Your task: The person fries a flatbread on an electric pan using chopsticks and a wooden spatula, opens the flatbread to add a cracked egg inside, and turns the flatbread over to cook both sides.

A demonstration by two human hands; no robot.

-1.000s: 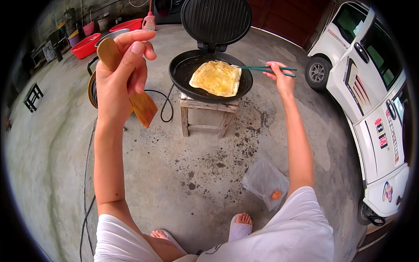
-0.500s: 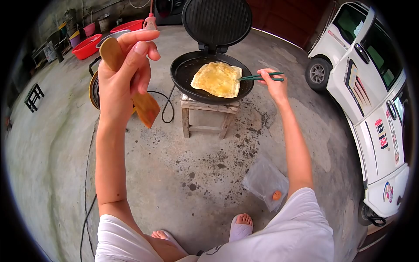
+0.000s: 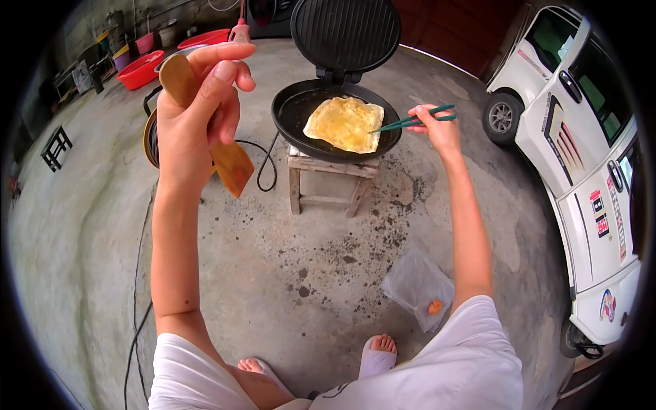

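My left hand is raised on the left, closed around a wooden spatula whose broad end points down. Green chopsticks are pinched in my right hand, their tips touching the right part of a flatbread. Squarish and pale at its edges, the flatbread carries a yellow egg layer and lies on the black electric griddle. The griddle's ridged lid stands raised behind it.
A wooden stool supports the griddle. A plastic bag with an orange-brown piece, perhaps eggshell, lies near my right foot. A cable reel and black cord are at left; a white van stands right.
The chopstick tips have shifted slightly left and down over the flatbread, and the chopsticks now slant more. The whole view has moved a little; my left hand keeps its hold on the spatula.
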